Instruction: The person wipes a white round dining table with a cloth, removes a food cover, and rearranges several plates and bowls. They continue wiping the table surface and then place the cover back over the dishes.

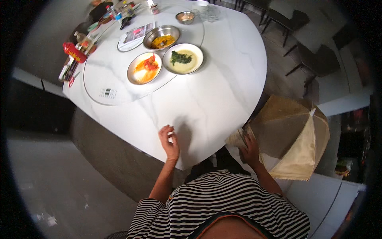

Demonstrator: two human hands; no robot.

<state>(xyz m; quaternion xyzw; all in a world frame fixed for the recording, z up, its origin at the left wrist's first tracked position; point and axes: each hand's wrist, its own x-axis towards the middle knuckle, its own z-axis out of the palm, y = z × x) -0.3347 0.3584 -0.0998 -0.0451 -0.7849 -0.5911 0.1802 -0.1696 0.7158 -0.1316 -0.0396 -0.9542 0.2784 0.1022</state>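
Observation:
My left hand (170, 144) is raised over the near edge of the white table (207, 103), its fingers loosely curled with a gap between thumb and fingertips. I see nothing held in it. At the table's right edge, my right hand (250, 150) grips the rim of a beige mesh food cover (284, 133). The cover is spread like an umbrella and tilted, off the table to my right. Farther off stand a bowl of red and orange food (145, 68), a bowl of greens in pale broth (183, 59) and a steel bowl of yellow food (162, 38).
A round glass turntable (99, 93) carries the dishes. A small steel bowl (185, 17) and clear glasses (211, 14) are at the far side. Along the left edge lie a red pouch (75, 52), bottles and red-handled scissors (73, 79). Dark chairs (314, 63) stand beyond the table.

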